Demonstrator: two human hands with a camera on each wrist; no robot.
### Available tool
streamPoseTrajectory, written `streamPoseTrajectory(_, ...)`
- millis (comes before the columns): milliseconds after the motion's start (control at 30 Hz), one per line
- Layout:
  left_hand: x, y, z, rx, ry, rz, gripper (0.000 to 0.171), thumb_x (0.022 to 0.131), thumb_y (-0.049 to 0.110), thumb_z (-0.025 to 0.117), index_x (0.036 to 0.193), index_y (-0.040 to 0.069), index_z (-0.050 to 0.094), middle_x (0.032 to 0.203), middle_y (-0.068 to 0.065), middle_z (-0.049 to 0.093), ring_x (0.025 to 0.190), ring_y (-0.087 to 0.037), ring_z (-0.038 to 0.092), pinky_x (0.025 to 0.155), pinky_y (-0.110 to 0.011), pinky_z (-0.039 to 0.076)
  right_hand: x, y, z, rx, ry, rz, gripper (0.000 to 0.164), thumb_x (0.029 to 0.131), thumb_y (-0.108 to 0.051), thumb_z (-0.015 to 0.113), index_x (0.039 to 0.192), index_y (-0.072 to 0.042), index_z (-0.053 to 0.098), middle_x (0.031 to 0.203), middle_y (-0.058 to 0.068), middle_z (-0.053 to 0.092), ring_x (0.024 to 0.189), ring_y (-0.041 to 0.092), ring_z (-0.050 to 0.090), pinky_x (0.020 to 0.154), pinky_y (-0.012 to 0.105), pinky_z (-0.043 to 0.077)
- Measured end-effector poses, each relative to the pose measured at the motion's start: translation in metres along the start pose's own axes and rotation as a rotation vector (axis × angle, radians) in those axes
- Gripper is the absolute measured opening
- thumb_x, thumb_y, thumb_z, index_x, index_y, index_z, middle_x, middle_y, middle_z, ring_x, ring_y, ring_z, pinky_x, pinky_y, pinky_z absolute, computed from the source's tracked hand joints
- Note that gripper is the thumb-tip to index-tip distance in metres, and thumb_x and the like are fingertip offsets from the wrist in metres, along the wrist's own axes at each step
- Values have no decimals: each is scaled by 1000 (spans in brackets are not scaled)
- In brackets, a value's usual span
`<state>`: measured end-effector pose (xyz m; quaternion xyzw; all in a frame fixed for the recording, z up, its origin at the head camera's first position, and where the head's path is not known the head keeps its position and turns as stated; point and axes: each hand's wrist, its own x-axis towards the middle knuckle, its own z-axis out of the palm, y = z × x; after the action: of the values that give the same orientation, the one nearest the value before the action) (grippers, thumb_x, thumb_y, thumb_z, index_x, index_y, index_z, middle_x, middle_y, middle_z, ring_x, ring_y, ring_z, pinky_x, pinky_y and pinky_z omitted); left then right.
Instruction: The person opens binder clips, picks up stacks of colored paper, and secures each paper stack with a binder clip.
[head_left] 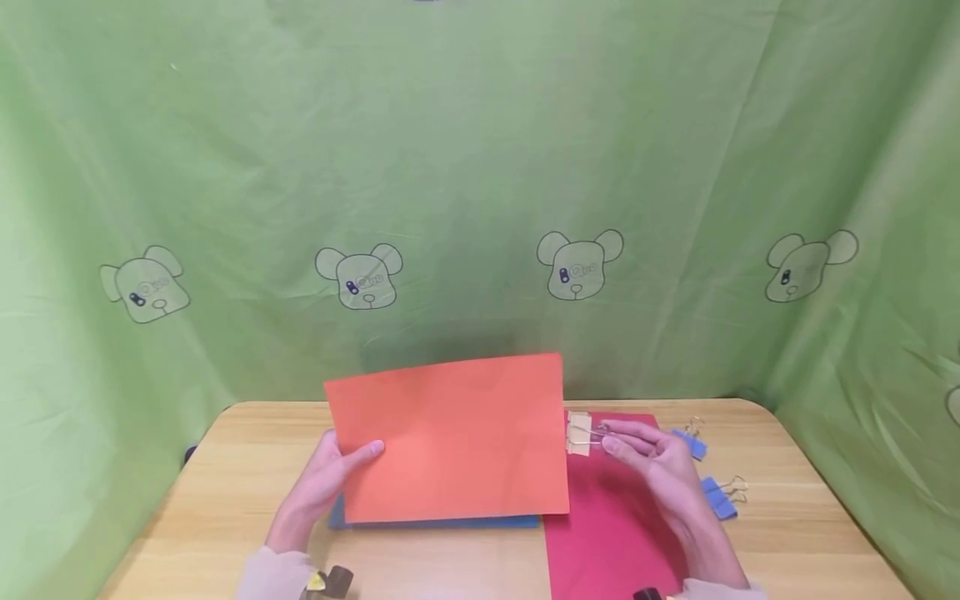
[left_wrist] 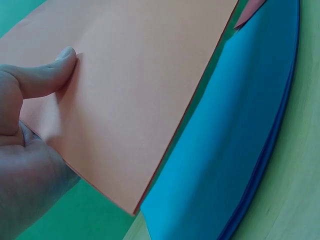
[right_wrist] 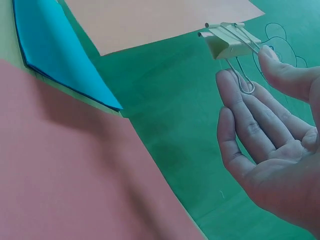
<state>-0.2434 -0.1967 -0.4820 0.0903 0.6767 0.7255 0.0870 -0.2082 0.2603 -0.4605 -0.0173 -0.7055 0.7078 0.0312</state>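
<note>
My left hand (head_left: 318, 479) holds a sheet of orange paper (head_left: 457, 437) at its left side, thumb across the front face. The sheet is raised and tilted above the table. In my right hand (head_left: 663, 467), a pale yellow binder clip (head_left: 579, 433) is pinched by its wire handles between thumb and fingers. Its mouth faces the right edge of the orange paper; in the right wrist view the clip (right_wrist: 232, 44) stands close to that edge, with a small gap between. The left fingers behind the paper are hidden.
Beneath the orange paper lies blue paper (head_left: 435, 523). A red-pink sheet (head_left: 607, 533) lies under my right hand. Two blue binder clips (head_left: 720, 498) rest on the wooden table (head_left: 795, 533) at the right. A green curtain (head_left: 480, 167) encloses the back and sides.
</note>
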Motion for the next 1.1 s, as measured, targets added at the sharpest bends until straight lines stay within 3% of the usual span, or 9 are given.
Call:
streamPoseTrajectory(467, 0, 0, 3, 8, -11, 6, 24, 96, 6, 70, 117, 4, 60, 99, -8, 73, 88, -22, 72, 80, -39, 59, 0, 1, 4, -23, -66, -40, 48, 94, -12, 76, 133, 11, 59, 111, 4, 77, 102, 14, 73, 89, 22, 56)
streamPoseTrajectory(633, 0, 0, 4, -4, -13, -8, 24, 96, 8, 70, 118, 4, 60, 100, -9, 73, 88, -23, 72, 80, -40, 60, -1, 1, 5, -19, -71, -40, 48, 94, -10, 76, 133, 13, 59, 110, 7, 77, 104, 19, 73, 88, 23, 56)
streamPoseTrajectory(933, 1, -1, 5, -9, -15, -21, 24, 96, 8, 70, 118, 5, 59, 101, -9, 73, 89, -24, 73, 81, -42, 60, -1, 2, 5, -49, -66, -37, 48, 93, -11, 77, 133, 12, 60, 111, 8, 77, 100, 13, 74, 87, 22, 56)
streamPoseTrajectory(1100, 1, -1, 4, 3, -15, -16, 24, 96, 8, 69, 118, 5, 59, 100, -9, 73, 89, -24, 72, 81, -41, 60, 0, 3, 6, -54, -65, -36, 49, 93, -11, 77, 133, 12, 60, 110, 6, 77, 103, 16, 73, 88, 22, 56)
